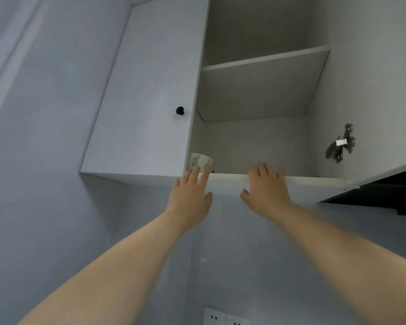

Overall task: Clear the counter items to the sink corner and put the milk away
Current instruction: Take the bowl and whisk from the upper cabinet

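Found left hand [190, 195] and right hand [265, 188] empty, fingers straight, by cupboard ledge [314, 181]; could knock patterned cup [201, 161] off through careless brush.

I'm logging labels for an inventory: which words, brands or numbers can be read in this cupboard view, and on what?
No text can be read.
Patterned container: only a leaf print shows, no letters.
White tag on the hinge: too small to read.
Wall sockets: no legible marking.
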